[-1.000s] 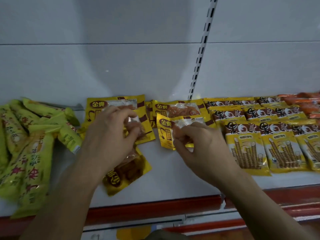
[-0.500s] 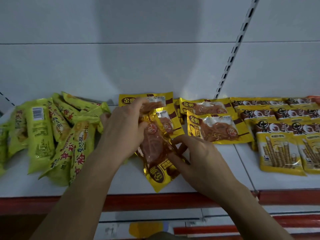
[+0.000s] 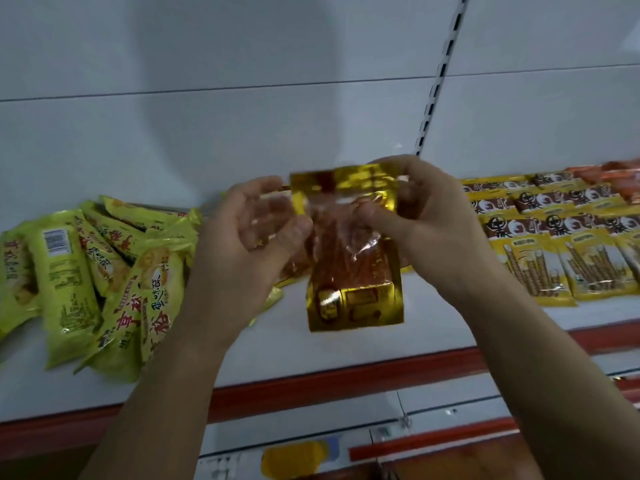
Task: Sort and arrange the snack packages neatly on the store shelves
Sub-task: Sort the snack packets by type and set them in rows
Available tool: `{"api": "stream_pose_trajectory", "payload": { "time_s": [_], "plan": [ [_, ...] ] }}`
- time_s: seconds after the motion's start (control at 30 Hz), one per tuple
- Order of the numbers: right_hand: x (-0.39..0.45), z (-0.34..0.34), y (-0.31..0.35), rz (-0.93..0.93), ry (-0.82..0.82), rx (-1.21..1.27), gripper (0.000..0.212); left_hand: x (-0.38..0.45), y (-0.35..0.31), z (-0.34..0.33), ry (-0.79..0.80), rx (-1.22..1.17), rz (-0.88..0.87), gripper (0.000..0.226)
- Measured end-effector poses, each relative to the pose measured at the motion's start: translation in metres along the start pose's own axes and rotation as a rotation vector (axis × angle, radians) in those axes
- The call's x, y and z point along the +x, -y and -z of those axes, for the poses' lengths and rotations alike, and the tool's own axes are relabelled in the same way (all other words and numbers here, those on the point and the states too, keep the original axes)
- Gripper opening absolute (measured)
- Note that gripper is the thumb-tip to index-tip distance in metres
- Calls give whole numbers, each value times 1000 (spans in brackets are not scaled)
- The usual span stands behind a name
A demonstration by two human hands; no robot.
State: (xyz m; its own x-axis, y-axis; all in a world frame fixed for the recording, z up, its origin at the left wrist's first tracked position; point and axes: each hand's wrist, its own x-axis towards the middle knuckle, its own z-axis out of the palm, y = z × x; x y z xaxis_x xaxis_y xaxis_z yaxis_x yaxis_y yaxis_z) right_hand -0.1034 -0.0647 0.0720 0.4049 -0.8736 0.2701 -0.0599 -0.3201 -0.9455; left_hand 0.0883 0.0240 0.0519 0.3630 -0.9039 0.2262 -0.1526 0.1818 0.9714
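Far left: loose pile of lime-green snack packs (image 3: 93,285) lying at mixed angles on the white shelf (image 3: 433,317), some overlapping, one showing its barcode side

Left hand (image 3: 252,244) raised above the shelf, palm toward the camera, fingers curled; thumb and fingers pinch the upper left edge of a gold foil snack packet (image 3: 349,258). Some clear wrapper blur sits in front of the palm, can't tell if it's a second packet

Gold packet held up in the air between both hands, upright, clear window on top showing reddish-brown contents, gold printed band at the bottom. Bottom edge hangs clear of the shelf surface. A few more gold packet edges (image 3: 287,271) peek out behind the left hand on the shelf, mostly hidden

Right hand (image 3: 426,226) grips the packet's upper right corner, thumb on the front of the window, fingers wrapped behind the top edge

Right of that: yellow-and-brown stick-biscuit packs (image 3: 554,258) laid in overlapping rows on the shelf, tidy. Orange packs (image 3: 620,178) at the far right back corner

Red trim strip (image 3: 346,382) runs along the shelf's front edge
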Motion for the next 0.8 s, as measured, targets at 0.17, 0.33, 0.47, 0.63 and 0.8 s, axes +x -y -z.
{"api": "stream_pose_trajectory", "payload": {
  "time_s": [0.17,0.33,0.47,0.63,0.8],
  "plan": [
    [-15,27,-15,-91,-266,181,47,-24,15,-20,95,97,84,32],
    [-19,60,-22,-65,-234,64,31,-14,14,-40,-107,-167,134,33],
    [-15,87,-24,-44,-266,-6,16,-6,12,-62,-176,-123,53,30],
    [-5,115,-30,-59,-294,14,18,5,17,-85,-287,35,-30,21],
    [-7,128,-51,-77,-257,-71,16,8,27,-95,-278,155,32,29]
  ]
}}
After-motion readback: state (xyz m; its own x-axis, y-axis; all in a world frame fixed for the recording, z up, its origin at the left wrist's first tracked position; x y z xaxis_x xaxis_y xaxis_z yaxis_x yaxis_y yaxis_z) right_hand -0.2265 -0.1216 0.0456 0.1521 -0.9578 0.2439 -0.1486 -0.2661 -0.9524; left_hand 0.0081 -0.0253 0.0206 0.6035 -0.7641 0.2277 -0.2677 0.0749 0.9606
